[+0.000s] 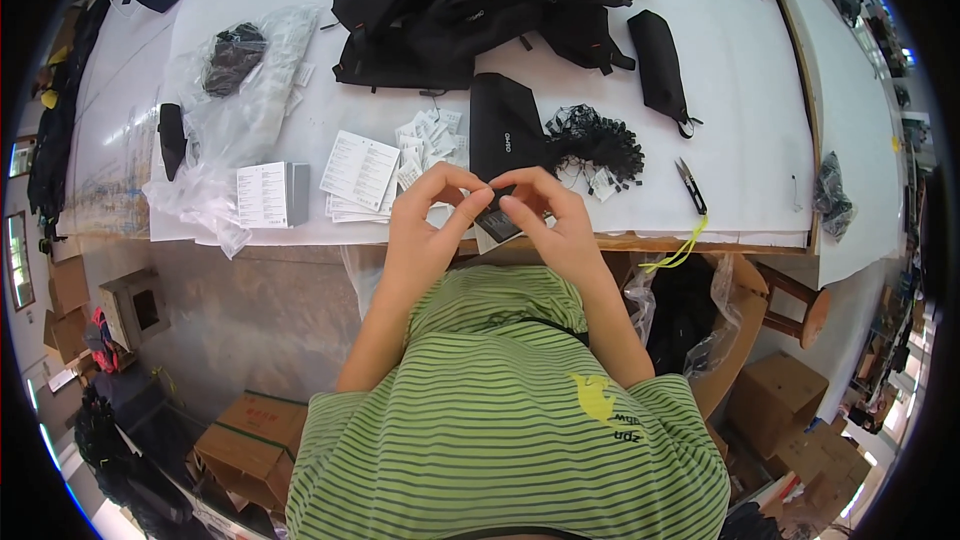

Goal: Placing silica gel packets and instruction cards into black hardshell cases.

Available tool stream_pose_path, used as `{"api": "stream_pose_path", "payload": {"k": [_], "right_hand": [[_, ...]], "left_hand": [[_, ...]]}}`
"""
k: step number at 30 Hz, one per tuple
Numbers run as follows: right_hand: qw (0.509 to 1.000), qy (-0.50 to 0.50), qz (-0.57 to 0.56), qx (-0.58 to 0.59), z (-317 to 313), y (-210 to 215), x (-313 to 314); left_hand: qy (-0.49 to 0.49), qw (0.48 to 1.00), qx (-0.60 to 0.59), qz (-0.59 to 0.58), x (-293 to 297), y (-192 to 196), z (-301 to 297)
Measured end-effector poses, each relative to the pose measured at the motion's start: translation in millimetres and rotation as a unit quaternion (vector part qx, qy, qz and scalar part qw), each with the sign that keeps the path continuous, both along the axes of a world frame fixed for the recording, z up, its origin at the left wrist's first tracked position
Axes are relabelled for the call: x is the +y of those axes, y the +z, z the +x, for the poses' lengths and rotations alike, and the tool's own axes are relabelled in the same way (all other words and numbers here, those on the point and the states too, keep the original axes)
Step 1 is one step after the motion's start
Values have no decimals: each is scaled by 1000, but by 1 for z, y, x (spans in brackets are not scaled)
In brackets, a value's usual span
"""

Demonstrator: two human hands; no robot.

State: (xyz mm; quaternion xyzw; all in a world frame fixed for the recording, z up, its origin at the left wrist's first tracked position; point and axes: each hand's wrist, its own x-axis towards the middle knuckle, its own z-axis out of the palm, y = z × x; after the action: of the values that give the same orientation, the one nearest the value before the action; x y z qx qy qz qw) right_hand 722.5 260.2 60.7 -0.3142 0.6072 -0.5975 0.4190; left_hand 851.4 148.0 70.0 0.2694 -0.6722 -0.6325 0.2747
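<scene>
My left hand [432, 215] and my right hand [548, 212] meet at the table's near edge, both pinching a small dark tag [497, 220] between fingertips. Just beyond them lies a flat black pouch [503, 120] with a tangle of black string loops [595, 140] beside it. White paper tags [428, 145] and printed cards [358, 170] lie to the left of my hands.
A heap of black bags [470, 0] fills the far middle of the white table [740, 90]. A slim black case [660, 65] and thread snips [690, 185] lie at right. Clear plastic bags [240, 90] and a small box [270, 195] lie left. Cardboard boxes [250, 440] stand on the floor.
</scene>
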Motion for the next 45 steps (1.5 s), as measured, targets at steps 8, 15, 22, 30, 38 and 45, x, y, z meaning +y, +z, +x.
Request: {"api": "stream_pose_path", "payload": {"k": [8,15,22,30,38,45], "right_hand": [[993,38,27,107,10,-3,-9],[996,-24,64,49,11,-9,-8],[977,16,38,208,13,-9,-10],[964,36,40,259,16,-5,-12],[949,103,53,293,18,-12,-12],[968,131,62,204,9,-7,-11]], "left_hand": [[3,985,-23,170,-14,-10,8],[30,994,-103,25,-3,-14,14],[7,992,-112,-54,-1,-10,7],[29,998,-55,33,0,-11,8],[-3,976,-14,219,-11,-8,16],[6,969,28,244,-16,-10,19]]}}
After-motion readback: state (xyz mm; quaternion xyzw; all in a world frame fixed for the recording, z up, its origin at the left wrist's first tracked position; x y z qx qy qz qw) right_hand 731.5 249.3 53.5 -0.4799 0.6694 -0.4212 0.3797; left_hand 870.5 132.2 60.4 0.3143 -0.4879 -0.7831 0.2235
